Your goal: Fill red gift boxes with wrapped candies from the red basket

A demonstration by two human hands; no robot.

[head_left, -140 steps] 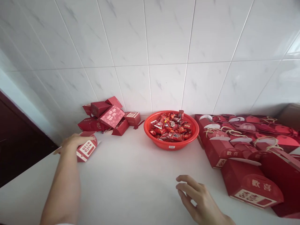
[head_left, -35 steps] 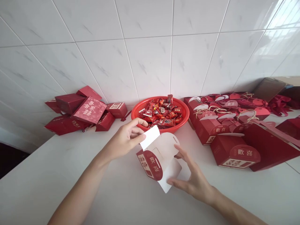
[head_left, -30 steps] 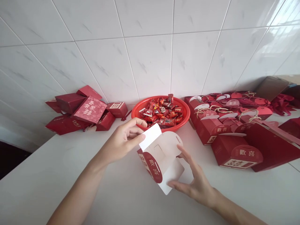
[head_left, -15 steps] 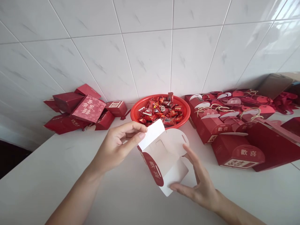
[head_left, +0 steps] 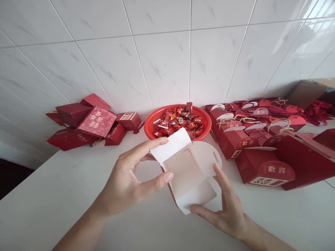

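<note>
Between my hands is a small red gift box (head_left: 184,172) with its white inside facing up and its flaps spread. My left hand (head_left: 131,177) grips the box's left side, index finger along the upper white flap and thumb over the near-left edge. My right hand (head_left: 227,202) holds the right side, its thumb at the lower flap and a finger by the rounded, slotted handle flap. Inside the box I see nothing but bare card. Just beyond the box stands a red basket (head_left: 148,129) of wrapped candies (head_left: 179,120).
A pile of red boxes (head_left: 96,120) lies on the left of the white table (head_left: 78,191). Several red boxes with rounded tops (head_left: 264,167), some with rope handles, crowd the right. A tiled wall (head_left: 164,66) runs behind. Red ribbon (head_left: 318,113) lies at far right.
My left hand has let its pinch on the white flap widen and now clasps the box's side, thumb lower. The box has turned slightly, and its red left panel is mostly hidden.
</note>
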